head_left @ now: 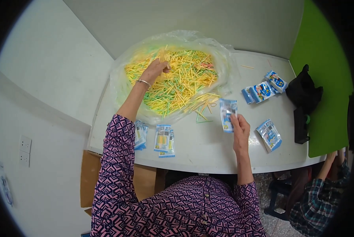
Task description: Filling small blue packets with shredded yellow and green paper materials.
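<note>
Head view: right grip [242,128] pinches a packet [226,112], probably light and slippery, by its lower right edge, a sound hold. Left grip [157,70], its hold unclear, has thin, seemingly stiff sticks [188,79] beneath.

On the table [200,150], we see the widest lane in front of the plastic bag [226,73], between the front packets [162,137] at its near edge and the right hand [241,128] with its held packet [226,106]. Loose sticks [202,113] narrow that lane beside the bag. Right of the bag, we could pass before meeting the packet pile [260,92]; farther right, a black bundle [305,93] and green partition [325,79] block us. Over the bag, the left hand [155,69] and forearm obstruct us; behind it, the gap to the wall [224,23] seems tight.
</note>
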The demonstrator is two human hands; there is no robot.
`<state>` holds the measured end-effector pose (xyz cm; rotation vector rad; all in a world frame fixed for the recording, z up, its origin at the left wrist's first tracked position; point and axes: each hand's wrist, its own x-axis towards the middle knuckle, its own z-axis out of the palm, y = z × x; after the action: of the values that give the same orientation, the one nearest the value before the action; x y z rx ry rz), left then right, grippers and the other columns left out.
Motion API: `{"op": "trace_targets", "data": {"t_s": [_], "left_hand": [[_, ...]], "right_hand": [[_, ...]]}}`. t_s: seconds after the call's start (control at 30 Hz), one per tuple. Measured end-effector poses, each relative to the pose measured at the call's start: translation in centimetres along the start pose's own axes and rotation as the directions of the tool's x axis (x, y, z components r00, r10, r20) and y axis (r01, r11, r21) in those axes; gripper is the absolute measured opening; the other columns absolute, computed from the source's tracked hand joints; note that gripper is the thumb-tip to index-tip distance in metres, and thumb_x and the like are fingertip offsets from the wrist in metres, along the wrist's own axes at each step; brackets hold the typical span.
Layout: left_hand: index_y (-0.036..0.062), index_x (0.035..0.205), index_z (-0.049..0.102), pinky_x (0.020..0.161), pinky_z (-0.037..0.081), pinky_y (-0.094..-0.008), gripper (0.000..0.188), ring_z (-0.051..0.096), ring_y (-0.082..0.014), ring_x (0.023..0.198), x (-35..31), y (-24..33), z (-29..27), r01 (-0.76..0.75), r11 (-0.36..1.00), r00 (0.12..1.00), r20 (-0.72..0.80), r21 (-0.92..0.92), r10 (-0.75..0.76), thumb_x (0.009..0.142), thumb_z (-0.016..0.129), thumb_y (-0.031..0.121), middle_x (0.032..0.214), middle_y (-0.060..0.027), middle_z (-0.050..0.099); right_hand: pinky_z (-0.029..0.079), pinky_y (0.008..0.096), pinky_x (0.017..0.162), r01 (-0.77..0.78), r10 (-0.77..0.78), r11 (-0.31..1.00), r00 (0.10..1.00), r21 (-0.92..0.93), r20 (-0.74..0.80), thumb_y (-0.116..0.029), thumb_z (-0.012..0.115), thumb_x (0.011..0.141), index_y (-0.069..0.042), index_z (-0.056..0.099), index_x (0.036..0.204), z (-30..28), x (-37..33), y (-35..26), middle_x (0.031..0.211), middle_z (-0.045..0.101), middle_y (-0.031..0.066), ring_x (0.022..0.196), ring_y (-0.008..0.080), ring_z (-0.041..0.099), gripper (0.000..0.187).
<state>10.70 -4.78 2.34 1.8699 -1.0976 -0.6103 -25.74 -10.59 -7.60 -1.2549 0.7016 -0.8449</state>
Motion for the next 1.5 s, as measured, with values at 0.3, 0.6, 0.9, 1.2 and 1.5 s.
{"op": "trace_targets", "data": {"t_s": [0.3,0.6,0.9,1.2,1.5], "left_hand": [[-0.0015,0.099,0.055,0.075,0.053,-0.037,0.018,0.061,-0.0261,0.088,-2.5,-1.9,5.6,0.522,0.264,0.842,0.539,-0.811,-0.01,0.091,0.053,0.014,0.102,-0.0191,0.059],[0.0011,0.102,0.057,0.077,0.051,-0.036,0.018,0.06,-0.025,0.089,-4.0,-2.1,10.8,0.381,0.089,0.921,0.386,-0.92,0.044,0.091,0.052,0.014,0.098,-0.0133,0.062],[0.0053,0.097,0.056,0.064,0.052,-0.0302,0.015,0.06,-0.0185,0.072,-1.6,-3.7,11.3,0.287,0.205,0.951,0.252,-0.936,-0.18,0.093,0.052,0.019,0.082,-0.0084,0.062],[0.0036,0.089,0.051,0.058,0.05,-0.0285,0.015,0.058,-0.0188,0.067,-3.3,1.2,13.6,0.04,0.172,0.989,0.015,-0.984,-0.146,0.09,0.055,0.018,0.079,-0.0097,0.058],[0.0047,0.093,0.052,0.066,0.05,-0.0228,0.011,0.057,-0.011,0.075,-5.2,2.6,15.4,-0.269,0.425,0.956,-0.294,-0.865,0.005,0.086,0.06,0.008,0.086,-0.0049,0.059]], "right_hand": [[0.04,0.0219,0.077,-0.01,0.003,0.833,1.0,0.553,0.013,-0.02,0.059,0.089,-0.004,0.058,0.101,10.2,7.6,-1.1,0.091,0.059,0.0006,0.083,0.0068,0.052,0.021],[0.039,0.0213,0.046,-0.187,0.186,0.663,0.979,0.725,0.082,-0.022,0.061,0.087,-0.007,0.057,0.09,15.0,11.7,1.1,0.073,0.057,0.0001,0.056,0.0091,0.051,0.016],[0.041,0.0229,0.051,-0.084,0.072,0.756,0.996,0.65,0.046,-0.02,0.057,0.09,-0.005,0.058,0.089,15.3,11.2,0.3,0.075,0.059,0.001,0.059,0.0092,0.052,0.016],[0.047,0.0322,0.081,0.009,0.116,0.482,0.991,0.876,-0.074,-0.016,0.047,0.094,0.001,0.054,0.1,15.1,10.0,2.0,0.091,0.062,0.0103,0.086,0.019,0.059,0.019],[0.047,0.0362,0.088,-0.075,0.076,0.4,0.996,0.913,0.049,-0.018,0.043,0.095,0.002,0.05,0.107,15.2,10.3,1.5,0.099,0.061,0.0151,0.092,0.0242,0.059,0.024]]}}
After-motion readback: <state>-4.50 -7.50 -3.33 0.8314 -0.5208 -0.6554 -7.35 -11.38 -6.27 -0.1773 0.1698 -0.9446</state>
